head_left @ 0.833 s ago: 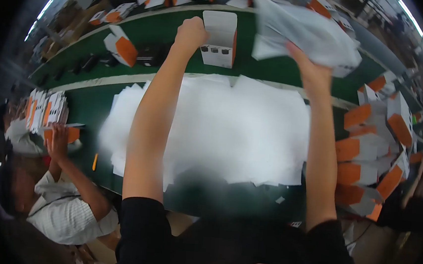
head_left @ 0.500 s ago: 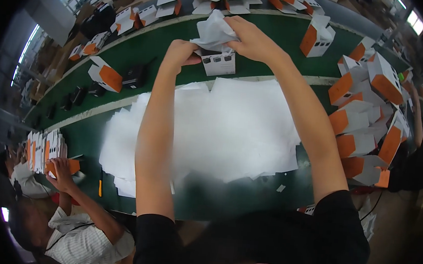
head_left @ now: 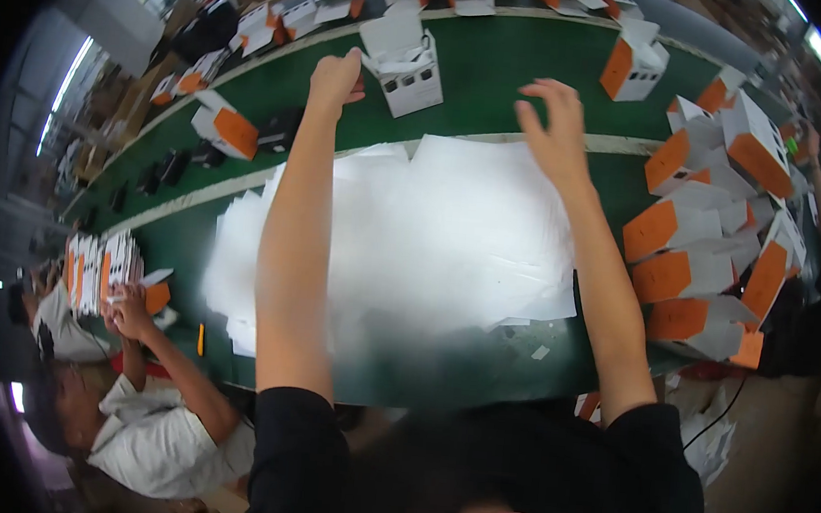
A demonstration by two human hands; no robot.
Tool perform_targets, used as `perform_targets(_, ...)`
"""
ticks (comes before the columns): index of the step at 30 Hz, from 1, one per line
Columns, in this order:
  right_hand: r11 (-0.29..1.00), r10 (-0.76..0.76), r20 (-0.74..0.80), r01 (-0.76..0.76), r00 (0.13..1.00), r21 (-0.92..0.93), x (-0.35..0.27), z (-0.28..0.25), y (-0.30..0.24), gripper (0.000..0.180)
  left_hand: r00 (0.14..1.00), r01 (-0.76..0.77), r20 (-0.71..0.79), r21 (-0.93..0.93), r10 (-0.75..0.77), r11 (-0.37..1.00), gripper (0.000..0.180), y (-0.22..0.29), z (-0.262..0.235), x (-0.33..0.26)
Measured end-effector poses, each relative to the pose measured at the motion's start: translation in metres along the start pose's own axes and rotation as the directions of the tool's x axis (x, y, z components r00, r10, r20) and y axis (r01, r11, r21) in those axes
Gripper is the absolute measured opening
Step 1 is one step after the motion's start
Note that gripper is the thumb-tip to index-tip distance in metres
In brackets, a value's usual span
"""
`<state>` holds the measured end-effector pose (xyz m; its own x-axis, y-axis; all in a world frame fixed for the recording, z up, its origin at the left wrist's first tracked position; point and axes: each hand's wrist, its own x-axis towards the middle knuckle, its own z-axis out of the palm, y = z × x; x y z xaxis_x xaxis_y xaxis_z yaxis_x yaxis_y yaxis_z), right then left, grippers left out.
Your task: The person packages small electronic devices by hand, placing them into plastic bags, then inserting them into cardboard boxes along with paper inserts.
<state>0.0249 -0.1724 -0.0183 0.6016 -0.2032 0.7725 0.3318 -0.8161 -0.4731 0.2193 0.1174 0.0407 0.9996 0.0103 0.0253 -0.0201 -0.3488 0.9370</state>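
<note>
An open white box point(head_left: 411, 88) with dark printed pictures stands slightly turned on the green belt ahead of me, its lid raised at the back. Crumpled white paper point(head_left: 411, 56) shows inside it. At the box's left side, my left hand point(head_left: 334, 83) is closed, its fingertips at the left flap. My right hand point(head_left: 557, 128) is apart from the box, over the right end of the paper stack, empty with its fingers spread. A broad stack of white paper sheets point(head_left: 451, 231) lies on the green table between my arms.
Open orange-and-white boxes point(head_left: 683, 230) are piled at the right. Another box point(head_left: 635, 67) stands on the belt, with dark cases point(head_left: 175, 167) along its left. A co-worker point(head_left: 160, 439) handles stacked flat boxes point(head_left: 104, 271) at left, near an orange-handled tool point(head_left: 200, 339).
The white paper my hands held above the box is now inside it. My right hand has let go and moved right and nearer. The box has turned and shifted slightly farther away.
</note>
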Motion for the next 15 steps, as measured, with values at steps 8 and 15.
perform_targets(8,0.811,0.428,0.186,-0.467,0.884,0.354,0.018,-0.034,-0.001,0.019,0.978,-0.102,-0.021,0.818,0.207,0.565,0.048,-0.042,-0.101,0.025)
perform_targets(15,0.678,0.380,0.324,-0.499,0.866,0.540,0.018,-0.021,-0.005,0.020,0.960,0.275,-0.242,0.742,-0.139,0.612,0.103,-0.098,-0.103,0.024)
